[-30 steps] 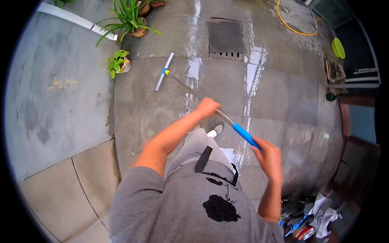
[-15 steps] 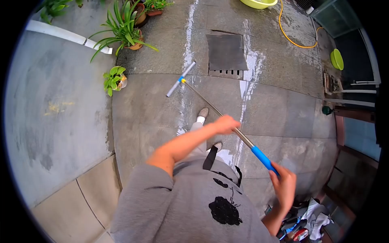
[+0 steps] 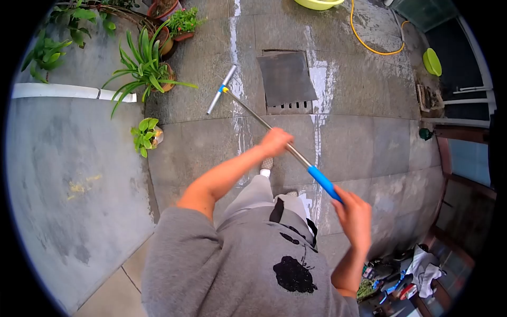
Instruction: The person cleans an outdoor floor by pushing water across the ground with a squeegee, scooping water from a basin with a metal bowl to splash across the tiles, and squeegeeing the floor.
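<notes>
A floor squeegee (image 3: 251,112) with a metal pole runs diagonally across the view, its narrow grey-and-blue head (image 3: 228,79) over the wet concrete floor at upper left. My left hand (image 3: 277,141) is wrapped round the middle of the pole. At the upper end, my right hand (image 3: 353,214) grips the blue handle (image 3: 323,180). Whether the blade presses on the floor I cannot tell. White wet streaks (image 3: 236,84) lie beside the head, and another wet patch (image 3: 322,84) is right of the drain.
A dark mat (image 3: 285,78) partly covers a slotted drain (image 3: 290,108). Potted plants (image 3: 145,63) stand at the left, near a white pipe (image 3: 58,92). A yellow hose (image 3: 364,43) and green basins (image 3: 432,62) are at the far right. Assorted items (image 3: 406,280) lie lower right.
I have stepped forward, so the drain and plants sit lower in view. Both hands and the squeegee have shifted up and left in view, still gripped the same way.
</notes>
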`<state>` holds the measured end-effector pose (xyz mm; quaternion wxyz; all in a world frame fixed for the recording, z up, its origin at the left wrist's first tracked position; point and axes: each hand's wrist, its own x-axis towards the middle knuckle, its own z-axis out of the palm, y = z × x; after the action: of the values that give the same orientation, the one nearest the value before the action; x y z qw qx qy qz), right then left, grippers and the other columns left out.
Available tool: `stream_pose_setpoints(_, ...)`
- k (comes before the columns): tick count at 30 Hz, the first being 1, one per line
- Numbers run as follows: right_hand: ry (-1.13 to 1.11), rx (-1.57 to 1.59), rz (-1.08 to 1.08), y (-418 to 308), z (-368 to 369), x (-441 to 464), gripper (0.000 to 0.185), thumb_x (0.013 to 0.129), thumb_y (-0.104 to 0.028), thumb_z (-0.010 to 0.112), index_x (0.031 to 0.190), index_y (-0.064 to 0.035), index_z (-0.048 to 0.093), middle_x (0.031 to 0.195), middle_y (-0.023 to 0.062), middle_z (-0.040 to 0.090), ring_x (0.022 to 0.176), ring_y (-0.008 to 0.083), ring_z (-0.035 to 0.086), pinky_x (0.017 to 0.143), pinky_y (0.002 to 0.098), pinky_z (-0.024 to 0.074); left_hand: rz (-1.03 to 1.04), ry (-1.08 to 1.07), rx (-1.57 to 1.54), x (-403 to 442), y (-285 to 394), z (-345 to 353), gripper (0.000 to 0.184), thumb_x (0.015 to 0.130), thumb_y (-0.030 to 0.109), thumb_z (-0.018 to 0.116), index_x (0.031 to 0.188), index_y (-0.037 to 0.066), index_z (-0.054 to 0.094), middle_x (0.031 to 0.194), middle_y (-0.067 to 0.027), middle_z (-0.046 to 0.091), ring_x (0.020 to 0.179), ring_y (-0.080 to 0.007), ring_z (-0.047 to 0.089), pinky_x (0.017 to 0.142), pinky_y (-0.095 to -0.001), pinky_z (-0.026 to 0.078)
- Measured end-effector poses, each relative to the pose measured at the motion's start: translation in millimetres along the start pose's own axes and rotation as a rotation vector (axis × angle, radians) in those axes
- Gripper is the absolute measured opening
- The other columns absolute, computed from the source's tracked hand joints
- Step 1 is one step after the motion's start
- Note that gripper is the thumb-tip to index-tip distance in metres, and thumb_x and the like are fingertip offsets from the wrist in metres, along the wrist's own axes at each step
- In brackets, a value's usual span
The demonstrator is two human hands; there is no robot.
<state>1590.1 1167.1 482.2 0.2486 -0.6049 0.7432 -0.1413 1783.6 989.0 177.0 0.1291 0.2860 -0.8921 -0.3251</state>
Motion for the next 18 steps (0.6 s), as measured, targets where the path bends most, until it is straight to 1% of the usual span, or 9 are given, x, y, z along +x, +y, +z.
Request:
stream_pose_setpoints(1, 0.003, -0.020, 0.047, -0.7, -24.7, -8.3, 0.029, 0.078, -0.011, 0.071, 0.106, -0.0068, 0.068, 0.079, 0.0144, 0.064, 0.065, 0.0316, 0.062, 0.060, 0.0391, 0.0482, 0.051, -0.009, -0.055, 12.1, 17.8, 11.8, 0.018, 0.066, 0.016, 0.072, 0.081, 0.014, 0.063, 0.073, -0.0079, 0.064, 0.076, -0.0307, 0.062, 0.071, -0.0434, 0.048)
stream_pose_setpoints(3, -0.024, -0.035, 0.158, -6.4, -64.4, -22.0, 0.029, 0.076, -0.007, 0.072, 0.105, -0.0060, 0.069, 0.075, 0.0142, 0.062, 0.061, 0.0310, 0.059, 0.056, 0.0372, 0.0462, 0.091, -0.067, -0.088, 33.1, 65.9, 11.0, 0.018, 0.067, 0.015, 0.071, 0.083, 0.013, 0.063, 0.074, -0.0084, 0.064, 0.079, -0.0300, 0.063, 0.070, -0.0433, 0.049)
stream_pose_setpoints(5, -0.012, -0.088, 0.169, -15.2, -84.0, -26.2, 0.030, 0.074, -0.006, 0.073, 0.104, -0.0059, 0.069, 0.071, 0.0131, 0.060, 0.056, 0.0297, 0.057, 0.053, 0.0369, 0.0444, 0.108, -0.090, -0.136, 43.2, 91.2, 13.9, 0.016, 0.069, 0.013, 0.070, 0.084, 0.013, 0.063, 0.075, -0.0085, 0.064, 0.080, -0.0303, 0.063, 0.070, -0.0433, 0.049)
stream_pose_setpoints(6, -0.011, -0.130, 0.169, -18.1, -88.2, -24.4, 0.030, 0.073, -0.006, 0.073, 0.103, -0.0059, 0.069, 0.070, 0.0125, 0.060, 0.055, 0.0295, 0.057, 0.052, 0.0371, 0.0438, 0.118, -0.102, -0.160, 49.0, 96.5, 11.8, 0.016, 0.069, 0.013, 0.069, 0.084, 0.013, 0.063, 0.076, -0.0086, 0.064, 0.081, -0.0304, 0.063, 0.070, -0.0433, 0.049)
stream_pose_setpoints(9, 0.004, -0.114, 0.120, -16.3, -89.4, -3.1, 0.029, 0.072, -0.007, 0.074, 0.101, -0.0070, 0.070, 0.069, 0.0116, 0.059, 0.056, 0.0299, 0.058, 0.052, 0.0373, 0.0442, 0.082, -0.044, -0.227, 55.6, 89.6, -12.1, 0.016, 0.071, 0.010, 0.067, 0.086, 0.013, 0.064, 0.078, -0.0091, 0.064, 0.082, -0.0315, 0.062, 0.072, -0.0435, 0.049)
stream_pose_setpoints(13, 0.035, -0.121, -0.036, -8.4, -63.0, 56.5, 0.026, 0.073, -0.011, 0.074, 0.099, -0.0096, 0.070, 0.070, 0.0118, 0.060, 0.059, 0.0301, 0.060, 0.053, 0.0382, 0.0463, -0.057, -0.090, -0.075, 73.7, 26.9, -27.2, 0.018, 0.071, 0.011, 0.068, 0.088, 0.014, 0.065, 0.079, -0.0090, 0.064, 0.086, -0.0321, 0.061, 0.075, -0.0435, 0.048)
stream_pose_setpoints(14, 0.043, -0.089, -0.071, -1.4, -49.0, 76.9, 0.025, 0.074, -0.013, 0.074, 0.099, -0.0105, 0.070, 0.071, 0.0117, 0.061, 0.060, 0.0302, 0.061, 0.054, 0.0389, 0.0472, -0.077, -0.086, -0.030, 79.3, 1.9, -30.0, 0.018, 0.070, 0.011, 0.069, 0.088, 0.013, 0.065, 0.080, -0.0088, 0.064, 0.087, -0.0322, 0.060, 0.075, -0.0437, 0.048)
stream_pose_setpoints(16, -0.005, -0.088, -0.150, 14.8, -14.2, 120.8, 0.029, 0.077, -0.018, 0.072, 0.105, -0.0123, 0.068, 0.074, 0.0107, 0.062, 0.062, 0.0308, 0.062, 0.055, 0.0397, 0.0491, -0.160, -0.004, 0.030, 83.0, -53.9, -36.5, 0.019, 0.068, 0.011, 0.070, 0.086, 0.013, 0.065, 0.083, -0.0081, 0.064, 0.089, -0.0322, 0.060, 0.076, -0.0437, 0.048)
stream_pose_setpoints(18, -0.098, -0.098, -0.203, 19.7, 25.1, 167.2, 0.031, 0.080, -0.022, 0.069, 0.109, -0.0135, 0.064, 0.075, 0.0096, 0.063, 0.064, 0.0310, 0.064, 0.056, 0.0409, 0.0508, -0.219, 0.002, 0.131, 84.5, -117.0, -50.7, 0.020, 0.067, 0.012, 0.070, 0.086, 0.014, 0.065, 0.086, -0.0075, 0.064, 0.088, -0.0321, 0.060, 0.077, -0.0435, 0.048)
